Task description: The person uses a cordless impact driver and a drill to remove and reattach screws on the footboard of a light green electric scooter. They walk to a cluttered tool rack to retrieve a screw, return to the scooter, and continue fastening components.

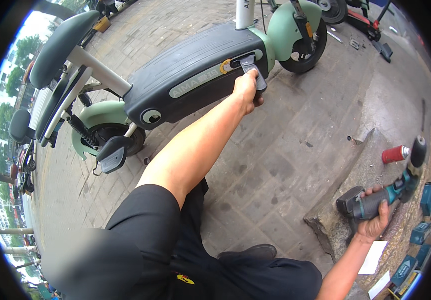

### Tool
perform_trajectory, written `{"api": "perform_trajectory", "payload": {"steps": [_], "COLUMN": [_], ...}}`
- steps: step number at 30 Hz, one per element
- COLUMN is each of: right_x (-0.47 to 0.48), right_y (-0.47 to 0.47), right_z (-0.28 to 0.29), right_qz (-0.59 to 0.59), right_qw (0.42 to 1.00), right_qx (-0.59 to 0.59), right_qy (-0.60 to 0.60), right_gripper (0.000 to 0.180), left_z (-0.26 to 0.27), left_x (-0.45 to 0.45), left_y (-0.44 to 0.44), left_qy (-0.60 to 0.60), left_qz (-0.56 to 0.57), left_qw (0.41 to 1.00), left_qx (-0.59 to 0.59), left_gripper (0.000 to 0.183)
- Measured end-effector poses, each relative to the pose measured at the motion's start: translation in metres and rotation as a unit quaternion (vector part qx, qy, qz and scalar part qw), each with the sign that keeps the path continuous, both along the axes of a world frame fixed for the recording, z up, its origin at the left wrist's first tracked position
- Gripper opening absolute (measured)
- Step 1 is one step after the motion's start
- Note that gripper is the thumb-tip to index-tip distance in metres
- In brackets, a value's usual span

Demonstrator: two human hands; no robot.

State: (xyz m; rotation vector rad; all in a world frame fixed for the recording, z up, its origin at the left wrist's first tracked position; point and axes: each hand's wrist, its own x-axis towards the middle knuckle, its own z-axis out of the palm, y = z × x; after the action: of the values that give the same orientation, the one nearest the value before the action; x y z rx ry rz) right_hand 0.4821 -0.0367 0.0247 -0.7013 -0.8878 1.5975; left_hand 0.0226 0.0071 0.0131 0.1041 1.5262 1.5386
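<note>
A mint-green electric scooter with a dark grey plastic body cover (200,60) stands in front of me. My left hand (248,88) reaches out to its side and grips a folding footrest (256,75), with part of the hand curled beneath it. Low at the right, my right hand (376,215) is wrapped around the body of a teal and black cordless angle grinder (375,202). The grinder's battery faces me and its black side handle (419,150) sticks up. Its head is blurred, and no disc can be made out.
A stone slab (328,221) edges the paving at my right, with a red spray can (394,154) lying on it. Several teal boxes (403,270) and white paper (373,257) are beyond. Another footrest (114,153) juts out near the rear wheel. A red and black scooter (365,26) lies behind.
</note>
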Motion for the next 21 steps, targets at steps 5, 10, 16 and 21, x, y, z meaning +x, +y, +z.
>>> {"api": "perform_trajectory", "payload": {"steps": [5,10,16,21], "right_x": [-0.121,-0.235,-0.319,-0.359], "right_y": [0.008,-0.020,-0.071,-0.089], "right_z": [0.046,0.027,-0.025,-0.058], "right_qz": [0.069,0.122,-0.019,-0.065], "right_qw": [0.986,0.974,0.931,0.932], "right_qx": [-0.027,0.009,0.129,0.079], "right_qy": [-0.148,-0.193,-0.341,-0.347], "right_gripper": [0.053,0.036,0.023,0.048], "left_z": [-0.013,-0.024,-0.017,-0.016], "left_x": [-0.016,-0.050,-0.066,-0.072], "left_y": [-0.012,-0.028,-0.029,-0.027], "left_qy": [0.010,0.004,-0.024,-0.026], "left_qz": [-0.017,0.003,-0.025,-0.041], "left_qw": [0.999,0.999,0.999,0.999], "left_qx": [-0.035,-0.053,-0.029,0.024], "left_gripper": [0.037,0.030,0.022,0.016]}}
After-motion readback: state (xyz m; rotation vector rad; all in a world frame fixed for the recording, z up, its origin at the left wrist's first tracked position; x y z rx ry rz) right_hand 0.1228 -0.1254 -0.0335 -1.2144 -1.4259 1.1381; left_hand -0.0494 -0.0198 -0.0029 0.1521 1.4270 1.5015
